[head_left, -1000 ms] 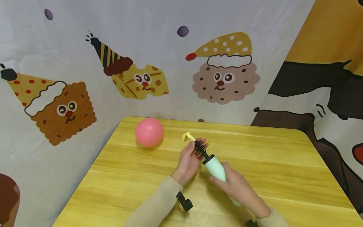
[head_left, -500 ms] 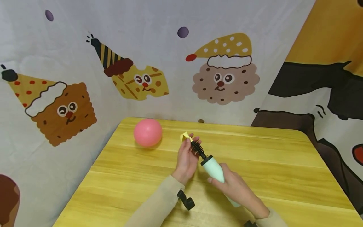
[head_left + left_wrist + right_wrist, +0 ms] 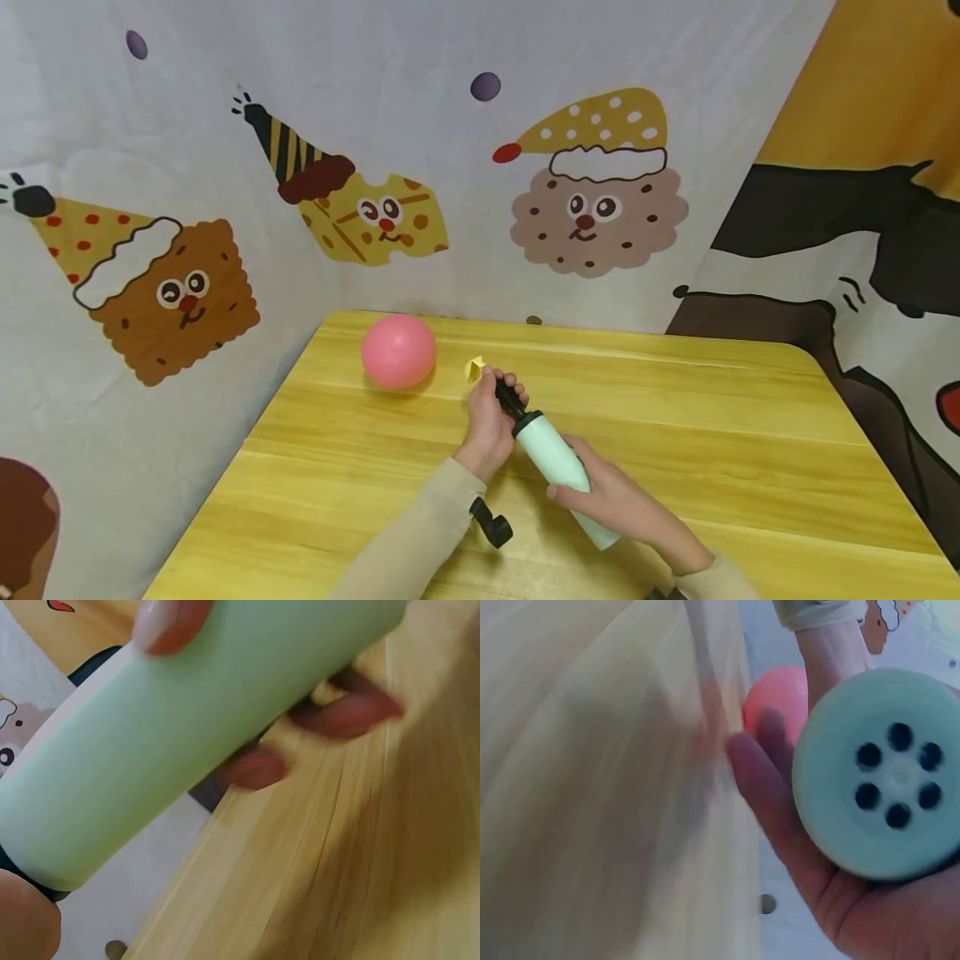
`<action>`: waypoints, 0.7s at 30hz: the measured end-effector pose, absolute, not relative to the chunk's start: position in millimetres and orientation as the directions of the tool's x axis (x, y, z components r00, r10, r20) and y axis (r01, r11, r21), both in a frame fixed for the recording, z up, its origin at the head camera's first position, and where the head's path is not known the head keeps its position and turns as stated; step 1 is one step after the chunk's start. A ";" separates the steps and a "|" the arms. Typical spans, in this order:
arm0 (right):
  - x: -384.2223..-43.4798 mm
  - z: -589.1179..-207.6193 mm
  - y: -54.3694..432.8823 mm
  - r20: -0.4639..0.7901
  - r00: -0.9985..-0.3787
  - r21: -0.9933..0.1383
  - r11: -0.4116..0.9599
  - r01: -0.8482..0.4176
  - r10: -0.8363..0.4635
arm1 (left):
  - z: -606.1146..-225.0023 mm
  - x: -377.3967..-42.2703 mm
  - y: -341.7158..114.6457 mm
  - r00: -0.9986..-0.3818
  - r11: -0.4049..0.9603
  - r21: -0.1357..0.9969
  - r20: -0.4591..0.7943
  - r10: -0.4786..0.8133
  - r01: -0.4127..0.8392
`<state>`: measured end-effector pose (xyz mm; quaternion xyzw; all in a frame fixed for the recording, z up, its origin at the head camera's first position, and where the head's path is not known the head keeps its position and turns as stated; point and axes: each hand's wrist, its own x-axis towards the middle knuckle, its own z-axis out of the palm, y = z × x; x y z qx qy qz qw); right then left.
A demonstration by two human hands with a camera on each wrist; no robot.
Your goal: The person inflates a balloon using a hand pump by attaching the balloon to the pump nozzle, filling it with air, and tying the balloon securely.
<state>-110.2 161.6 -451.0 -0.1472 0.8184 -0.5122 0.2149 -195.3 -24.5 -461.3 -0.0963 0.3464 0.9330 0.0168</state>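
Observation:
A mint-green balloon pump (image 3: 553, 452) with a black nozzle end slants between both hands above the table. My left hand (image 3: 487, 429) holds the black end, its thumb by a small limp yellow balloon (image 3: 474, 369) at the tip. Curled round the green barrel is my right hand (image 3: 618, 496). The left wrist view shows the barrel (image 3: 150, 750) close up, with blurred fingertips (image 3: 349, 716) beyond it. In the right wrist view, the pump's round end (image 3: 825, 772) with several holes faces the camera, resting against the right palm. The left fingers partly hide the nozzle.
An inflated pink balloon (image 3: 398, 351) rests on the wooden table (image 3: 712, 417), left of the hands near the back edge. Behind the table hangs a cloth (image 3: 465, 283) printed with cartoon food. A black wrist mount (image 3: 491, 525) sits on the left sleeve.
The green barrel has slid up toward my left hand, so less of the black part shows. My left hand and the yellow balloon have shifted slightly left.

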 end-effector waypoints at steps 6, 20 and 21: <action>-108.9 -453.8 167.4 -0.259 -0.810 -0.956 0.262 0.136 -0.526 | -461.4 -198.6 -31.6 -0.987 -0.808 0.569 -0.132 0.093 -0.152; -107.8 -449.4 156.7 -0.279 -0.807 -0.955 0.238 0.176 -0.521 | -477.7 -205.2 -23.7 -0.981 -0.661 0.744 -0.186 -0.062 -0.100; -108.0 -449.5 155.0 -0.274 -0.813 -0.955 0.248 0.165 -0.514 | -478.5 -207.2 -23.2 -0.980 -0.636 0.766 -0.185 -0.080 -0.093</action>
